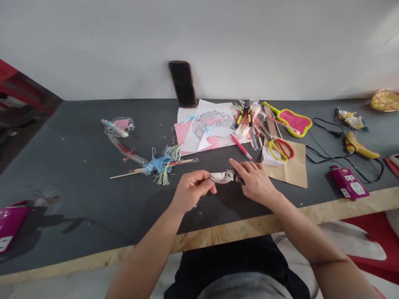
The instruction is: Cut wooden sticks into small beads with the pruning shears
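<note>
the right hand (pixel 258 182) is clamped around the dark handles of the pruning shears (pixel 223 177), which are above the worktop (pixel 93 224), near its front edge. the left hand (pixel 193 187) has its thumb and fingers together at the tip of the blades; what is between them is too small to tell.

to the left of the shears, a blue tassel (pixel 156 164) lies across a thin stick (pixel 121 176). behind the hands there is a pink pen (pixel 240 146), beside the white paper with a dragon drawing (pixel 199 122). scissors (pixel 285 148) with yellow and red handles lie partly on the brown paper (pixel 298 171). a phone (pixel 182 83) leans on the wall (pixel 249 41). at the right are a yellow glue gun (pixel 362 147) and a purple socket box (pixel 349 182).
</note>
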Demonstrator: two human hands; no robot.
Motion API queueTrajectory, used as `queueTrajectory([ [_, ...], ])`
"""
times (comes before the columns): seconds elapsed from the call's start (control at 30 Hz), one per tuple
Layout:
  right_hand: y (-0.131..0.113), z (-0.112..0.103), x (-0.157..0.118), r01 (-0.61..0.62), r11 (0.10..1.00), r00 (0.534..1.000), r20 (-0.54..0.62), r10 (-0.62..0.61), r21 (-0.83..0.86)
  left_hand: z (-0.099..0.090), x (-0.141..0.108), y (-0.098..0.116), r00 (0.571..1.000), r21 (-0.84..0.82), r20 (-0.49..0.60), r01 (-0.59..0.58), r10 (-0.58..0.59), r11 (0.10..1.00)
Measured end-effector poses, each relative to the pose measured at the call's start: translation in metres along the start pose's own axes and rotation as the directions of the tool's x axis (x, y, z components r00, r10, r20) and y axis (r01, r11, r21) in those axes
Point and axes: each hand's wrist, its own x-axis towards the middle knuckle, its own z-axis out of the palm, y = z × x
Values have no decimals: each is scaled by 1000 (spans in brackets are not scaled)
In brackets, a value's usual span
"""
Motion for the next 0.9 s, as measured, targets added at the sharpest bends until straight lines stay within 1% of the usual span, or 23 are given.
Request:
queueTrajectory([
  [0.1, 1, 0, 0, -2, 1000, 1000, 1, 2, -6, 1, 1, 2, 997, -92, 66, 56, -51, 994],
  [0.17, 0, 1, 1, -2, 1000, 1000, 1, 2, 12, 2, 2, 5, 994, -161, 81, 90, -77, 983],
  [0.27, -3, 3, 1, 2, 999, 1000, -10, -1, 41, 5, 3, 9, 993, -223, 69, 109, -96, 969],
  [0.37, -6, 4, 0, -14, 999, 1000, 12, 13, 51, 7, 4, 9, 995, -218, 32, 99, -95, 971],
  [0.43, -7, 3, 0, -46, 998, 999, 31, 45, 42, 8, 4, 8, 997, -170, -13, 70, -73, 983],
  [0.53, -7, 2, 1, -94, 996, 995, 15, 94, 6, 9, 2, 7, 994, 3, -111, -8, 8, 1000],
  [0.63, -8, 2, 3, -108, 994, 994, -2, 108, -21, 11, -1, 8, 970, 219, -215, -65, 113, 974],
  [0.7, -7, 2, 5, -99, 995, 995, -3, 99, -31, 12, -2, 9, 961, 318, -225, -85, 162, 944],
  [0.73, -6, 3, 5, -91, 995, 996, -4, 91, -32, 12, -3, 10, 961, 345, -215, -90, 172, 934],
  [0.8, -4, 3, 5, -73, 997, 997, -10, 73, -26, 12, -3, 11, 968, 349, -192, -86, 161, 933],
  [0.9, -1, 4, 4, -50, 999, 998, -30, 49, -9, 10, -3, 12, 982, 254, -170, -35, 80, 967],
])
